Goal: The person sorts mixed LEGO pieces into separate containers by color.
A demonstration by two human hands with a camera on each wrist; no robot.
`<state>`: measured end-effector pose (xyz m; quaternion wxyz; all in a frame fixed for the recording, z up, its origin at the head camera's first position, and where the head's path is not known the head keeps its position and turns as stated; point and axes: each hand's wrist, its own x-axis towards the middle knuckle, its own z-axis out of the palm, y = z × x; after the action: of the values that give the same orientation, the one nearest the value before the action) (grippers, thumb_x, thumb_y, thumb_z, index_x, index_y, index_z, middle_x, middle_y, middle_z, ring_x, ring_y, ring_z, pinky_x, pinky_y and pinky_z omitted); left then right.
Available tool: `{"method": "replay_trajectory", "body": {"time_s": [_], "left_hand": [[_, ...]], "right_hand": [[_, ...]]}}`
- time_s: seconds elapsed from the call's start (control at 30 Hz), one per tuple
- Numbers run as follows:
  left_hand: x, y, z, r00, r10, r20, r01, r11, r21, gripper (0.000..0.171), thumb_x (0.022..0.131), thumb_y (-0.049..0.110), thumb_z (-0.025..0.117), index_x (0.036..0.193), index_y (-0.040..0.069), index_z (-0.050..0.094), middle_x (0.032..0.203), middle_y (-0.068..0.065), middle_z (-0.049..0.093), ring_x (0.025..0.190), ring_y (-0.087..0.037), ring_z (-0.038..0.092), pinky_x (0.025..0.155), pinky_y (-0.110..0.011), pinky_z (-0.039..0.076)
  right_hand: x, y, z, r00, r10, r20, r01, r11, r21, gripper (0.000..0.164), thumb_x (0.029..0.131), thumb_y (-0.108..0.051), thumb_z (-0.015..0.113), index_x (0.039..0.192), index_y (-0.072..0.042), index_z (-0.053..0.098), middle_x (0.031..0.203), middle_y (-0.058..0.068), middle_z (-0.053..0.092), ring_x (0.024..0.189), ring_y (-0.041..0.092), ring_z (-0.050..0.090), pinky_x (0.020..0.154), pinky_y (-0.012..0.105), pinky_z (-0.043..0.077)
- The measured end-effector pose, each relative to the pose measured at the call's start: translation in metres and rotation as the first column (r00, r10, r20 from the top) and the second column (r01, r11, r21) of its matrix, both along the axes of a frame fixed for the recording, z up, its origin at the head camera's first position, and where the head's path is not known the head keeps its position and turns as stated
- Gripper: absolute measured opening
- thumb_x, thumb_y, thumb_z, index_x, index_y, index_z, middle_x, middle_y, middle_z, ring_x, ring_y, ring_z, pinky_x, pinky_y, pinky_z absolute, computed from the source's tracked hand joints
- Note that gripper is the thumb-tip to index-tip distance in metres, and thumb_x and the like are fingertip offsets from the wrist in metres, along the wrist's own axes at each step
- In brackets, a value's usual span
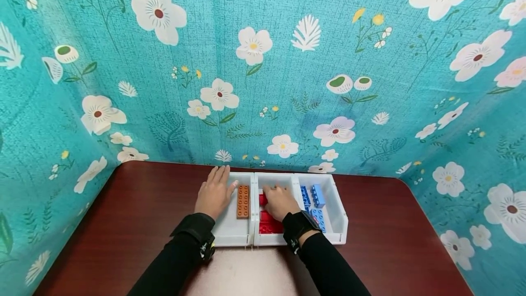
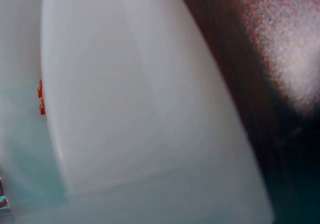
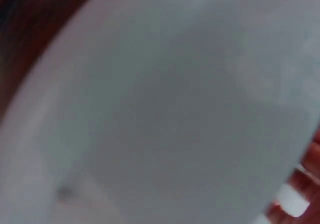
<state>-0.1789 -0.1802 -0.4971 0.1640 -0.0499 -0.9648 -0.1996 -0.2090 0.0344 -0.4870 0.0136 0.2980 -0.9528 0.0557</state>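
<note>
Three white bins stand side by side on the table. My left hand (image 1: 214, 192) rests on the left bin (image 1: 230, 236) at its outer side, fingers straight, thumb toward an orange-brown toy brick (image 1: 243, 201). My right hand (image 1: 281, 202) reaches down into the middle bin (image 1: 273, 178), with bent fingers at a red brick (image 1: 263, 199); whether they pinch it is hidden. More red bricks (image 1: 270, 227) lie nearer the bin's front. In the left wrist view a bin wall (image 2: 125, 103) fills most of the picture. The right wrist view is blurred, with red bricks (image 3: 305, 179) at its edge.
Several blue bricks (image 1: 318, 195) lie in the right bin (image 1: 338, 214), beside my right wrist. The bins sit on a dark red-brown table (image 1: 382, 232). A teal flowered cloth (image 1: 263, 81) hangs behind the table and along both sides.
</note>
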Motion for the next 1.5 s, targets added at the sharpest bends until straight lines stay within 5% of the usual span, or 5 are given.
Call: {"method": "replay_trajectory", "body": {"time_s": [0.3,0.63,0.8,1.1,1.5], "left_hand": [[-0.001,-0.001,-0.001,0.999,0.002,-0.039,-0.003,1.000,-0.016,0.060,0.101,0.032,0.062,0.149,-0.002,0.046,0.147,-0.024,0.050,0.140,-0.040,0.042,0.101,-0.058,0.047],[-0.001,0.001,-0.001,1.000,-0.004,-0.012,0.004,1.000,0.010,0.062,0.102,0.034,0.061,0.150,-0.002,0.046,0.148,-0.024,0.049,0.142,-0.041,0.040,0.103,-0.059,0.046],[-0.001,0.002,0.001,1.000,-0.003,-0.007,0.003,1.000,0.017,0.061,0.102,0.033,0.060,0.149,-0.003,0.045,0.148,-0.025,0.049,0.142,-0.041,0.039,0.104,-0.059,0.044],[0.002,0.003,0.003,1.000,0.003,0.024,-0.004,0.999,0.035,0.061,0.103,0.032,0.059,0.150,-0.002,0.044,0.149,-0.025,0.047,0.143,-0.041,0.038,0.105,-0.061,0.043],[0.002,0.001,0.003,1.000,0.000,0.014,-0.001,0.999,0.033,0.061,0.103,0.032,0.059,0.151,-0.002,0.044,0.150,-0.024,0.047,0.143,-0.042,0.038,0.106,-0.060,0.042]], "right_hand": [[-0.005,-0.003,-0.005,0.976,-0.080,0.203,0.123,0.971,-0.206,0.030,0.096,-0.003,0.063,0.124,0.004,0.058,0.118,0.026,0.063,0.112,0.043,0.062,0.094,0.050,0.054],[-0.001,-0.002,-0.017,0.993,-0.105,0.046,0.110,0.984,-0.138,0.025,0.095,-0.007,0.065,0.117,0.002,0.066,0.109,0.025,0.053,0.091,0.033,0.059,0.075,0.039,0.055],[0.002,-0.004,-0.012,0.984,-0.143,0.110,0.155,0.982,-0.106,0.032,0.098,-0.012,0.062,0.127,0.000,0.067,0.111,0.024,0.054,0.098,0.035,0.057,0.082,0.042,0.054],[0.004,-0.006,-0.012,0.966,-0.258,-0.026,0.246,0.942,-0.229,0.027,0.091,-0.006,0.074,0.113,0.006,0.063,0.111,0.026,0.059,0.090,0.035,0.068,0.073,0.039,0.060],[0.004,-0.005,-0.009,0.968,-0.250,0.002,0.242,0.935,-0.260,0.016,0.086,0.004,0.076,0.101,0.001,0.071,0.109,0.024,0.061,0.087,0.035,0.069,0.073,0.039,0.060]]}}
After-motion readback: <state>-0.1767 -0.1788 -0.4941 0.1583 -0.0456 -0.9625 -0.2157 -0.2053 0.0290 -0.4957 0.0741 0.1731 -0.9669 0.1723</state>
